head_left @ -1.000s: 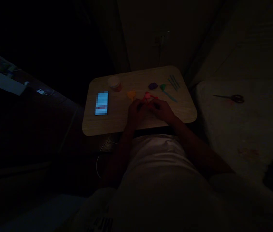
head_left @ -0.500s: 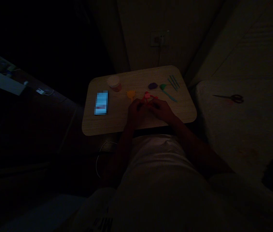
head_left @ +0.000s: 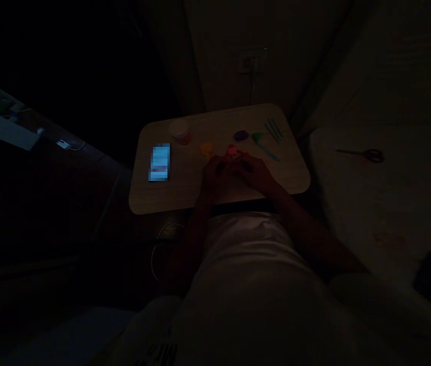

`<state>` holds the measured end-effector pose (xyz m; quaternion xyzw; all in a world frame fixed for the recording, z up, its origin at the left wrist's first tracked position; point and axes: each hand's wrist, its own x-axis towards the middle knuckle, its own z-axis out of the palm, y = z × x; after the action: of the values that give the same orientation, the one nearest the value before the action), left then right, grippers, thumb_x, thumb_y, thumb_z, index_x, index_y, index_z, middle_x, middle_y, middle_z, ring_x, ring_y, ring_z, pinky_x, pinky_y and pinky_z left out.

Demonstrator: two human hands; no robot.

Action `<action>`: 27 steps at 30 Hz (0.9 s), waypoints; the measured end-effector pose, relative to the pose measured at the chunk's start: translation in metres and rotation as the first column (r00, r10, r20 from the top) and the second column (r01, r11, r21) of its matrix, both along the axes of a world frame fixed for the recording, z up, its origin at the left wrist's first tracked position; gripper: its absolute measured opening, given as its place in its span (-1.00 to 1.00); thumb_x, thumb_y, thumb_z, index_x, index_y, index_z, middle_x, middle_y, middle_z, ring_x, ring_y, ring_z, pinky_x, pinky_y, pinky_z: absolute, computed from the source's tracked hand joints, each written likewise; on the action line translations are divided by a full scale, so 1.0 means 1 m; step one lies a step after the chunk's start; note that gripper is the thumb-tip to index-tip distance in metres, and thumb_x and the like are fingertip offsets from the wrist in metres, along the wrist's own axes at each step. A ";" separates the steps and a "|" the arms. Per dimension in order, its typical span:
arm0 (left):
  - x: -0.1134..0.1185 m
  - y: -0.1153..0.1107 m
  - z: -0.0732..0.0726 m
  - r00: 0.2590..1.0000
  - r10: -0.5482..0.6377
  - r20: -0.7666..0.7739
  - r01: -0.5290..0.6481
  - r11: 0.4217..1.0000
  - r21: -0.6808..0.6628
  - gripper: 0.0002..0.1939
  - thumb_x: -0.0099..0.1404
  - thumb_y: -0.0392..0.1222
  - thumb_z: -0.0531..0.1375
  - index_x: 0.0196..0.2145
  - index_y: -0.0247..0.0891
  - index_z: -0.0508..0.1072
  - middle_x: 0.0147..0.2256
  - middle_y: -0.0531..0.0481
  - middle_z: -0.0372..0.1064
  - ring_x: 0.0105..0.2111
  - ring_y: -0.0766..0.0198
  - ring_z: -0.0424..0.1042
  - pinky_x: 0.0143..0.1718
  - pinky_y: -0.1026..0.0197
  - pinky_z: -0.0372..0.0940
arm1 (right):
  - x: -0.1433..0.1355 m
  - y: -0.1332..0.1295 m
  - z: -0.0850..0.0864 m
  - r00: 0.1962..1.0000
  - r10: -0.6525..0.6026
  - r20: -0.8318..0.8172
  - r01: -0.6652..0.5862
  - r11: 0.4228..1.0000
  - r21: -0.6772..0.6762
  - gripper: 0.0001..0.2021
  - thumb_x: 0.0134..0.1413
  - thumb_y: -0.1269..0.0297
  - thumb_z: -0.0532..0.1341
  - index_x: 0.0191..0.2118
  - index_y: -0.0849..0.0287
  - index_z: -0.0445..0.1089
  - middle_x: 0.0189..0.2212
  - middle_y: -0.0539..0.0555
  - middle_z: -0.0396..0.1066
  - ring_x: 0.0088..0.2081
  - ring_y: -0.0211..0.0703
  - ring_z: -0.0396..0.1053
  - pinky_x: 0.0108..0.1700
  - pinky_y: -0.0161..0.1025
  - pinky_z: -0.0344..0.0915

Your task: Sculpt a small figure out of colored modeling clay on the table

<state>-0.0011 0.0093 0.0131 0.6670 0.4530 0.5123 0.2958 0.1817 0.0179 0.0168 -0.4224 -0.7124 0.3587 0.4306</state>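
Observation:
Both of my hands meet over the near part of a small wooden table (head_left: 185, 190) in dim light. My left hand (head_left: 214, 175) is closed, its fingertips at a red piece of modelling clay (head_left: 232, 151). From the other side my right hand (head_left: 255, 171) curls its fingers onto the same clay. Their fingers hide the lower part of it, so its full shape cannot be made out. Just beyond my left hand lies an orange piece (head_left: 207, 148) with a thin stem. A purple lump (head_left: 241, 135) and a green lump (head_left: 257, 136) at the end of a blue stick-like tool (head_left: 269, 152) lie farther back.
A lit phone (head_left: 159, 162) lies at the table's left, with a lidded tub (head_left: 180, 132) behind it. Several thin blue-green sticks (head_left: 274, 130) rest at the back right. Scissors (head_left: 370, 155) lie on a pale surface to the right. A wall socket (head_left: 251, 61) holds a plugged cable.
The picture has grown slightly dimmer. Both hands stay at nearly the same spot on the red clay, with only slight finger movement.

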 end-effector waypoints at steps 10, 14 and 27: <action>0.000 0.000 0.001 1.000 0.009 -0.021 -0.009 1.000 -0.005 -0.89 0.39 -0.13 0.24 -0.29 -0.19 0.43 -0.29 0.01 0.44 -0.26 0.23 0.42 -0.16 0.19 0.33 | 0.000 0.000 0.000 0.999 0.032 -0.033 -0.032 0.999 0.011 -0.72 0.21 0.04 0.27 -0.18 0.13 0.56 -0.25 0.07 0.57 -0.29 -0.12 0.40 -0.19 -0.19 0.29; 0.000 0.000 0.000 1.000 0.025 -0.017 -0.024 0.999 0.029 -0.90 0.39 -0.13 0.25 -0.26 -0.19 0.45 -0.24 -0.01 0.45 -0.20 0.21 0.44 -0.11 0.17 0.34 | 0.000 0.000 0.000 0.999 0.036 -0.025 -0.036 0.999 0.009 -0.73 0.21 0.04 0.28 -0.18 0.13 0.56 -0.27 0.07 0.56 -0.32 -0.13 0.38 -0.20 -0.19 0.28; 0.001 0.000 0.001 0.997 -0.012 -0.076 0.015 0.999 0.038 -0.87 0.37 -0.11 0.30 -0.26 -0.18 0.46 -0.25 -0.01 0.45 -0.22 0.21 0.43 -0.12 0.16 0.33 | 0.000 0.002 -0.005 0.997 0.017 -0.074 -0.018 1.000 -0.018 -0.68 0.18 -0.05 0.30 -0.20 0.13 0.47 -0.29 0.07 0.50 -0.29 -0.12 0.37 -0.22 -0.20 0.30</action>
<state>0.0001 0.0092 0.0138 0.6945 0.4494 0.4933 0.2692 0.1813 0.0197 0.0119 -0.4066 -0.6963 0.3845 0.4495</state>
